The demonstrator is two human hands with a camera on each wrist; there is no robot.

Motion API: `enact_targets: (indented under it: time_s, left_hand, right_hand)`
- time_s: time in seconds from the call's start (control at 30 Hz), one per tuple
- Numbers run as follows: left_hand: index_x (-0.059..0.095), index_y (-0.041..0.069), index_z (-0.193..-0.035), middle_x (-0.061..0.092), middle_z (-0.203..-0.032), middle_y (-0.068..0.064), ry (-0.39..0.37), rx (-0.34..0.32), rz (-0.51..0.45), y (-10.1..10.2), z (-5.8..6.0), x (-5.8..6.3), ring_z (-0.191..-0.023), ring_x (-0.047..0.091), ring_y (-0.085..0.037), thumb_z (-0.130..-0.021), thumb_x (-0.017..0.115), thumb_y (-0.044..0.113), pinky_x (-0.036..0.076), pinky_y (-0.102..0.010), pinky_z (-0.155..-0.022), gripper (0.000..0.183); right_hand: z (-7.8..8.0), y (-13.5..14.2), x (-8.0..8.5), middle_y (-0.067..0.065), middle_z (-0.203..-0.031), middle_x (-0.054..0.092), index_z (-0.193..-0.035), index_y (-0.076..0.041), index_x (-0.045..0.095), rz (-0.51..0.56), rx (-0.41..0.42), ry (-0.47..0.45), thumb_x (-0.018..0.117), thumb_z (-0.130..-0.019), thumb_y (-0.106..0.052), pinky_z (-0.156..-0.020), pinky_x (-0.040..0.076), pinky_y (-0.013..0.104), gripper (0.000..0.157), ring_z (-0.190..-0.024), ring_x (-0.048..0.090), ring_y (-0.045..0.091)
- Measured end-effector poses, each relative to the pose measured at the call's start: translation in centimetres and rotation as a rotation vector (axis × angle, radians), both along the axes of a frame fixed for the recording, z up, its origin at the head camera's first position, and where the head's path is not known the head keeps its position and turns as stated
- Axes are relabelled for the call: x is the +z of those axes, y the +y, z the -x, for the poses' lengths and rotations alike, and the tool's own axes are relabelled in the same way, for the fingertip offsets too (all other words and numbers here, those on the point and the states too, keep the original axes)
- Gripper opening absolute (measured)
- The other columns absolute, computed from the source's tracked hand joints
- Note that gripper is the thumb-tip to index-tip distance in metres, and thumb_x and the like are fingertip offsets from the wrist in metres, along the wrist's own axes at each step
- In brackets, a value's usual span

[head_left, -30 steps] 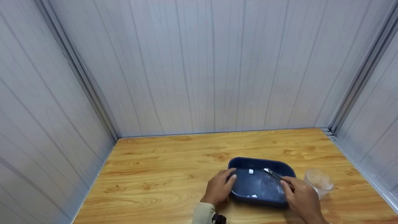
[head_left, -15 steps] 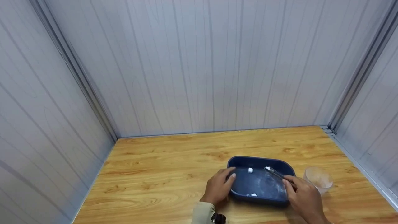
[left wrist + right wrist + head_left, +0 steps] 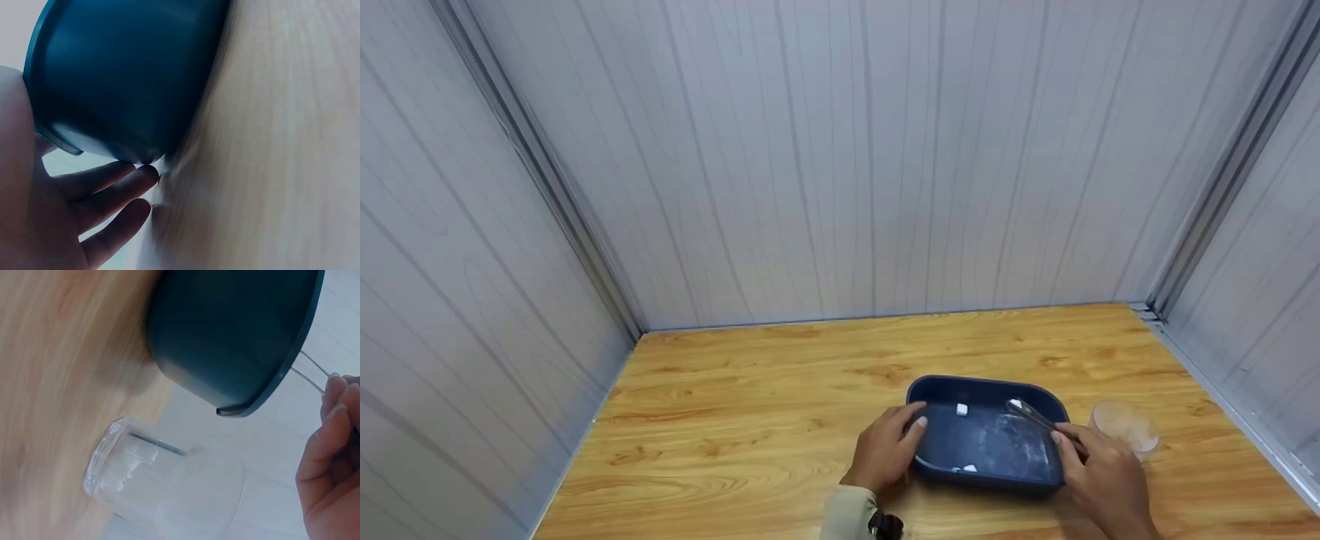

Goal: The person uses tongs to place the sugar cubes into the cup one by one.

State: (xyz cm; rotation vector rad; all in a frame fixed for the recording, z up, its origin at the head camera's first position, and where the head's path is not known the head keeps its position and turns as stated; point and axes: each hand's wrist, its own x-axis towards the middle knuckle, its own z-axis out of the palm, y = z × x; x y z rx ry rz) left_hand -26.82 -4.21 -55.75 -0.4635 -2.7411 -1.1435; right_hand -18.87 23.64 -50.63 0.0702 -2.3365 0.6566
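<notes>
A dark blue tray (image 3: 997, 439) with white smudges on its floor lies at the right front of the table. My left hand (image 3: 883, 448) holds its left rim, thumb over the edge; in the left wrist view, other fingers (image 3: 115, 194) lie along the outer wall. My right hand (image 3: 1102, 472) pinches metal tweezers (image 3: 1044, 421) slanting over the tray's right side. A white cube (image 3: 1016, 403) is at the tweezer tips; whether it is clamped is too small to tell. Another white cube (image 3: 962, 410) sits near the back wall, and a white piece (image 3: 970, 468) near the front.
A clear glass tumbler (image 3: 1125, 427) stands right of the tray, close to my right hand; the right wrist view shows white matter inside it. The wooden table (image 3: 720, 420) stretches left. Pale panel walls (image 3: 840, 165) enclose the back and sides.
My right hand and the tweezers have shifted right, and the white cube at their tips has moved right with them. The left hand stays on the tray's rim.
</notes>
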Motion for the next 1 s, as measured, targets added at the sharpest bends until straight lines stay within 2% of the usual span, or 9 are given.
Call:
enact_targets:
  time_s: [0.23,0.43,0.6,0.67,0.73,0.9,1.0]
  left_hand:
    - [0.054,0.036,-0.129,0.055,-0.123,0.011,-0.006,0.009,-0.002,0.0,0.0,-0.1,-0.113,0.052,-0.011,-0.095,0.042,0.049,0.041,-0.039,-0.093,0.038]
    - [0.053,0.036,-0.130,0.055,-0.123,0.012,0.003,0.011,0.001,0.0,0.0,-0.1,-0.113,0.052,-0.011,-0.095,0.040,0.051,0.041,-0.038,-0.093,0.040]
    - [0.052,0.037,-0.130,0.055,-0.123,0.011,0.011,0.000,0.012,0.0,0.1,-0.1,-0.112,0.052,-0.012,-0.095,0.040,0.050,0.043,-0.040,-0.091,0.039]
    - [0.052,0.037,-0.130,0.055,-0.122,0.010,0.013,-0.004,0.018,0.0,0.1,-0.1,-0.111,0.053,-0.012,-0.096,0.040,0.049,0.043,-0.041,-0.090,0.039]
    - [0.052,0.037,-0.130,0.055,-0.122,0.010,0.011,-0.003,0.018,0.0,0.1,0.0,-0.112,0.053,-0.012,-0.096,0.040,0.049,0.043,-0.040,-0.091,0.039]
    - [0.054,0.035,-0.130,0.056,-0.121,0.010,0.018,0.000,0.021,0.0,0.1,0.0,-0.111,0.053,-0.011,-0.095,0.041,0.048,0.043,-0.039,-0.091,0.038]
    - [0.054,0.035,-0.129,0.056,-0.120,0.009,0.028,0.002,0.019,0.0,0.1,0.0,-0.110,0.054,-0.012,-0.095,0.042,0.048,0.044,-0.039,-0.090,0.038]
  right_hand:
    - [-0.5,0.2,-0.1,0.008,-0.083,0.069,-0.089,-0.006,0.073,0.007,-0.030,0.003,0.071,-0.079,-0.011,-0.065,0.045,0.047,0.011,-0.075,0.063,0.028]
    - [-1.1,0.5,-0.1,0.006,-0.083,0.069,-0.089,-0.007,0.072,0.001,-0.062,-0.014,0.071,-0.079,-0.011,-0.060,0.047,0.041,0.011,-0.073,0.062,0.020]
    - [-1.5,1.1,-0.2,0.002,-0.081,0.069,-0.089,-0.009,0.073,0.002,-0.044,0.047,0.073,-0.076,-0.009,-0.059,0.044,0.030,0.013,-0.069,0.062,0.018]
    - [-1.6,1.3,-0.2,0.001,-0.080,0.068,-0.088,-0.009,0.073,-0.001,-0.037,0.067,0.073,-0.074,-0.009,-0.060,0.042,0.029,0.014,-0.068,0.061,0.017]
    - [-1.8,1.4,-0.2,0.001,-0.080,0.068,-0.088,-0.009,0.072,-0.014,-0.047,0.058,0.073,-0.075,-0.010,-0.059,0.043,0.028,0.014,-0.068,0.061,0.017]
    - [-1.9,1.5,0.2,0.004,-0.080,0.068,-0.090,-0.007,0.072,-0.018,-0.075,0.005,0.072,-0.078,-0.011,-0.058,0.046,0.036,0.013,-0.069,0.062,0.019]
    - [-1.8,1.6,0.6,0.005,-0.081,0.069,-0.091,-0.007,0.072,-0.012,-0.080,-0.004,0.072,-0.079,-0.011,-0.057,0.046,0.029,0.013,-0.069,0.061,0.018]
